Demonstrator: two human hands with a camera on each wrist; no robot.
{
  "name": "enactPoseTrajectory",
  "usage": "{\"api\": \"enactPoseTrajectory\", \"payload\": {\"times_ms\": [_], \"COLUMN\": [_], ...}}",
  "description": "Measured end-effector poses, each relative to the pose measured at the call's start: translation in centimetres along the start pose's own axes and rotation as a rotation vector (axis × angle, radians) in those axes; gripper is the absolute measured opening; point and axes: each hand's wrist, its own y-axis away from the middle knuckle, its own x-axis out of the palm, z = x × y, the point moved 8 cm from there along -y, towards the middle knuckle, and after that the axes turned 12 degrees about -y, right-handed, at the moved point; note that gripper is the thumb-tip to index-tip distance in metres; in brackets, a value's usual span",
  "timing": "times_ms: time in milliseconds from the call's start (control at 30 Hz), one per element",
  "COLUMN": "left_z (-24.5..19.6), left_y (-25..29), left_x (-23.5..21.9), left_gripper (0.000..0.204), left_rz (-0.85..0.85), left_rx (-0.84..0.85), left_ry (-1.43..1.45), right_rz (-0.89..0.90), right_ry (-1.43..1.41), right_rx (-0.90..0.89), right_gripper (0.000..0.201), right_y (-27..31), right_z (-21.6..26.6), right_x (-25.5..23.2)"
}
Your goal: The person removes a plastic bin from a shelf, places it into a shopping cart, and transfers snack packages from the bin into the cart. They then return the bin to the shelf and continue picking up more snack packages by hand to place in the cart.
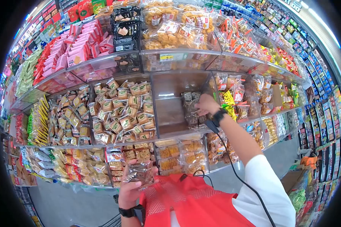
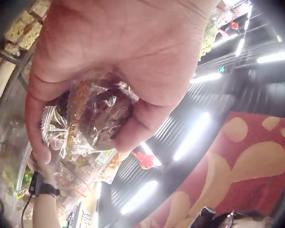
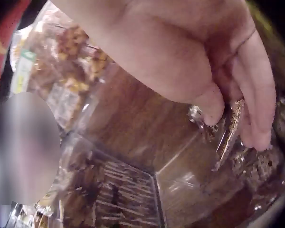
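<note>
My left hand holds dark snack packets in clear wrappers in front of the red vest. In the left wrist view, thumb and fingers curl around the crinkled dark packets. My right hand reaches into a brown see-through bin. Along this bin's right side lies a row of dark wrapped packets, right under the fingers. The right wrist view has a thin packet with a gold-patterned edge between thumb and fingers, beside other dark packets.
Left of the bin is a compartment full of small wrapped biscuits. To its right are bags with yellow and red packaging. A clear shelf lip with a price tag runs above. A black cable hangs from the right wrist.
</note>
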Motion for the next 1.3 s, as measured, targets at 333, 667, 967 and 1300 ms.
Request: {"api": "enactPoseTrajectory", "payload": {"times_ms": [333,667,967,1300], "left_z": [-2.0,-1.8,0.1,1.8], "left_y": [-0.5,-5.1,-7.5,-6.5], "left_x": [-3.4,0.2,3.1,0.1], "left_gripper": [0.076,0.095,0.094,0.089], "left_rz": [-0.074,0.03,0.187,0.144], "left_rx": [0.077,-0.105,-0.154,-0.228], "left_ry": [0.044,-0.023,-0.053,-0.012], "right_rz": [-0.178,0.195,0.227,-0.171], "right_ry": [0.67,-0.048,-0.199,-0.482], "right_rx": [-0.14,-0.718,-0.71,-0.344], "right_gripper": [0.04,0.021,0.024,0.014], "right_y": [-11.3,14.9,22.4,17.9], "right_z": [-5.8,14.7,11.2,6.4], "right_x": [1.9,8.3,12.6,5.1]}}
